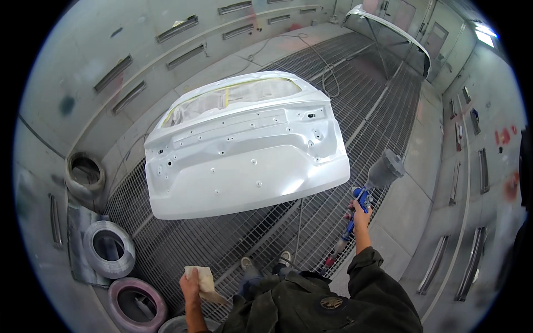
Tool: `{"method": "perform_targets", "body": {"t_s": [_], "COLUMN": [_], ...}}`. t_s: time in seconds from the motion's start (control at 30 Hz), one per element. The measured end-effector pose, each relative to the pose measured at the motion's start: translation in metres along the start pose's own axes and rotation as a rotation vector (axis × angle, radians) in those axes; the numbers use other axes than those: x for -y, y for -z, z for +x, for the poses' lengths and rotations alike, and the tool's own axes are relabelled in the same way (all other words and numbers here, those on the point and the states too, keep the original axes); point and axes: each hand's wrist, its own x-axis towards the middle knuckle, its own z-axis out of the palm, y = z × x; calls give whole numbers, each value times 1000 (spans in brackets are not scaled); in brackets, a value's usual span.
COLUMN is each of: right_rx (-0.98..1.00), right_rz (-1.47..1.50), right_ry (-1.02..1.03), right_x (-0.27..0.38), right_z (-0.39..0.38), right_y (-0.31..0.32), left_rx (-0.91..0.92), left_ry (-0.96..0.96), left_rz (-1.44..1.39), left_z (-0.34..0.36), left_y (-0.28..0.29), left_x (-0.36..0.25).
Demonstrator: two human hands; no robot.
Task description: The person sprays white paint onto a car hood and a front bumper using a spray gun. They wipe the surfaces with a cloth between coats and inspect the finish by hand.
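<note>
In the head view, the right hand (360,213) is wrapped round a blue spray gun (363,197), just right of the white tailgate (250,166). The left hand (190,287) grips a pale cloth (205,281) above the grated floor (222,238)

A spray gun (363,196) and grated floor (183,238) show a paint booth (139,44).

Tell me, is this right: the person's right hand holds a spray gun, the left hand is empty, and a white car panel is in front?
Not quite: the left hand isn't empty; the head view shows it holding a pale cloth. The right hand does hold a spray gun, and a white car panel is in front.
</note>
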Motion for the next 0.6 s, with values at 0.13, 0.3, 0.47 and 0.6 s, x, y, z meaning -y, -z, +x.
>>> {"method": "perform_targets", "body": {"t_s": [0.13,0.3,0.47,0.6], "right_rx": [-9,-9,79,38], "right_rz": [-9,-26,-37,-26], "right_ry": [-10,-18,-33,-7], "right_x": [-5,-6,-5,-1], "right_z": [0,1,7,7], "right_y": [-2,1,7,2], "left_rx": [25,59,25,-1], "left_ry": [-2,9,22,25], "left_rz": [9,-40,-34,-46], "left_z": [14,13,7,4], "left_y": [0,-9,-13,-12], "left_x": [13,16,17,25]}}
